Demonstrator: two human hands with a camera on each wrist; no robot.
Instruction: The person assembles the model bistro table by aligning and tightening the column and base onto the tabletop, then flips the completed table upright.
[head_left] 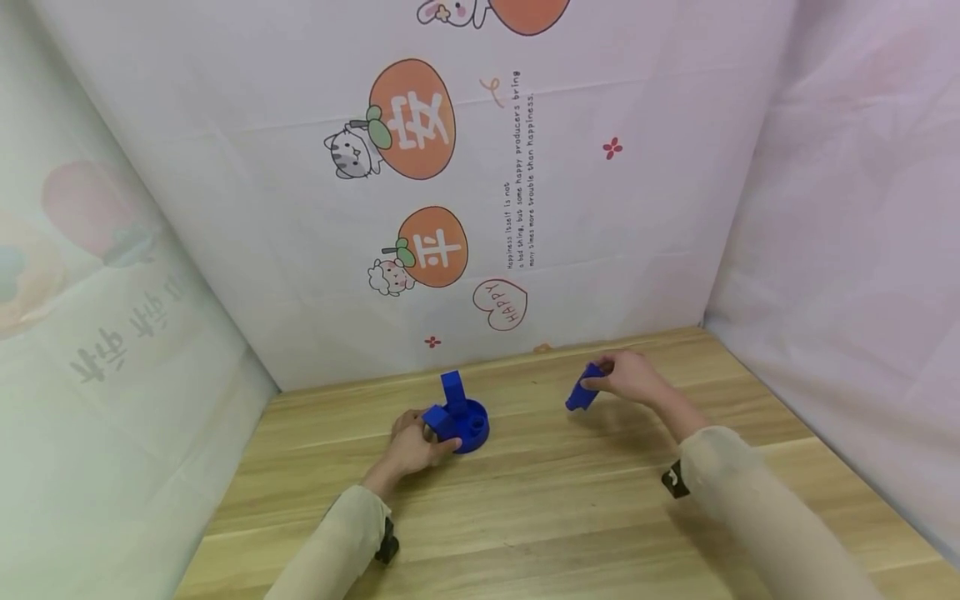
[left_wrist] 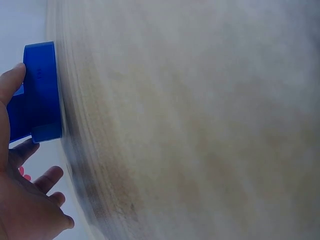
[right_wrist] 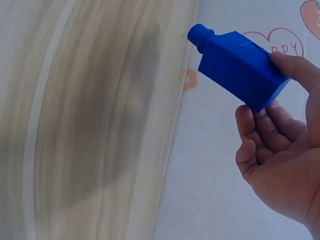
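My left hand grips a round blue base on the table, its thumb and fingers on either side of the rim. Two blue blocks stand up from the base: a tall one at the back and another beside my fingers. A round socket shows in the base's right part. To the right, above the tabletop, my right hand pinches a loose blue block between thumb and fingers. That block is tilted, its round, necked peg pointing away from the palm in the right wrist view.
The wood-grain table meets a white printed cloth along its back edge. More cloth hangs at the left and right sides. A dark wrist device sits at the right sleeve, another at the left.
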